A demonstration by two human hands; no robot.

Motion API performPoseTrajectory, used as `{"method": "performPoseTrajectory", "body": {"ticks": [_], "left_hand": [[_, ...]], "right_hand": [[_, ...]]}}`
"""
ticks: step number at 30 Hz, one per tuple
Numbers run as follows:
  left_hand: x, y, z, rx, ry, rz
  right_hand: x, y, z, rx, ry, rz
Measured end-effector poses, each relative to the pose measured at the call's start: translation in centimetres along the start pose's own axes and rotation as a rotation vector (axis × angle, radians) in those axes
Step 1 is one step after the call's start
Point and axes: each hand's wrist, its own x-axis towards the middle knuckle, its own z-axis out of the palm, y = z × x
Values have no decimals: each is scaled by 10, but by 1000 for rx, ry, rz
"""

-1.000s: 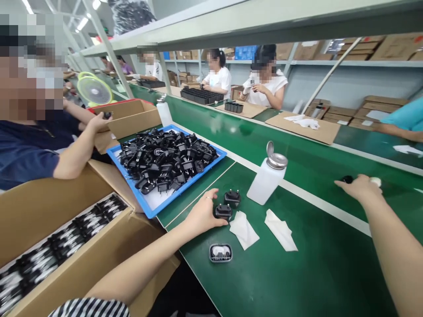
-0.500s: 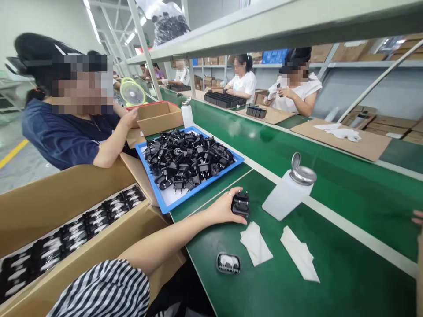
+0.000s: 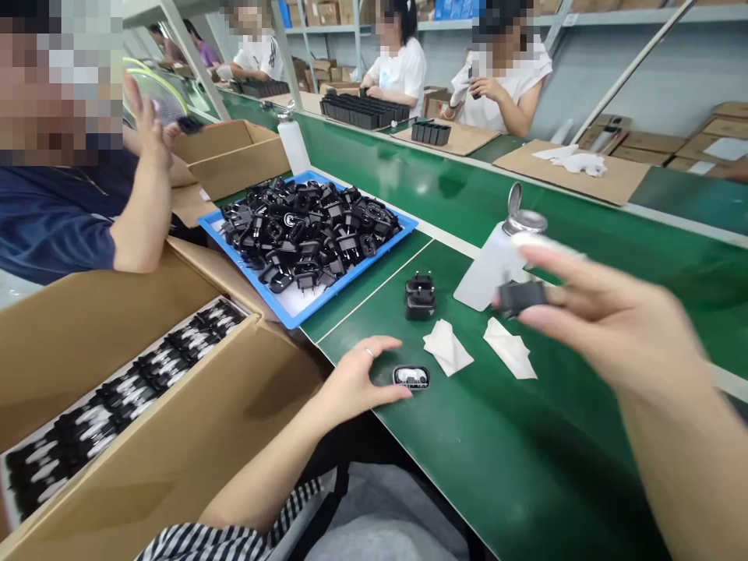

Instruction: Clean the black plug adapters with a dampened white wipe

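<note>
Right hand [image 3: 608,327] risen, fingers grasping black plug [image 3: 522,297], left hand [image 3: 356,382] released beside small case [image 3: 411,378], wipes [image 3: 447,347] near

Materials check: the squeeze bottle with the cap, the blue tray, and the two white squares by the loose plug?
Bottle: translucent white plastic by its milky look; its cap looks like polished metal, from the silver glare. Blue tray: moulded plastic, matte, uniform colour. White squares: probably soft cloth or paper wipes, creased and folded. Loose plug: black plastic, semi-gloss.
</note>
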Motion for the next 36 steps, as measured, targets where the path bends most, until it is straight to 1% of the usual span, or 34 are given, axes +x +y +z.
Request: {"method": "performPoseTrajectory", "body": {"ticks": [2,3,4,6,9,11,14,17,19,21,24,26,28,30,33,36], "left_hand": [[-2,1,11,68,2,36],[-1,1,14,95,16,55],[1,1,16,127,28,77],[6,1,15,221,16,137],[14,1,10,398,-86,239],[18,1,8,470,-135,291],[19,-2,9,448,-117,332],[17,-7,12,321,-48,301],[15,-8,13,238,-13,234],[14,-9,14,168,4,149],[13,-8,14,80,11,67],[13,-7,13,38,14,64],[11,-5,11,9,33,80],[9,-2,9,-7,76,104],[6,8,8,4,125,163],[7,23,8,27,150,225]], "right_hand": [[-3,-3,29,165,-164,20],[-2,-2,40,224,-212,34],[-1,1,49,260,-229,50],[3,10,59,311,-211,93],[6,23,60,421,-175,166],[6,28,59,512,-138,202],[5,31,61,678,-116,301],[4,32,66,829,-102,421],[4,33,69,894,-98,464],[4,35,71,923,-121,483],[3,38,72,873,-165,471],[1,37,73,743,-163,396],[-2,34,76,579,-120,280],[-6,30,80,445,-62,196],[-12,22,86,352,-1,128],[-18,14,88,295,14,41]]}}
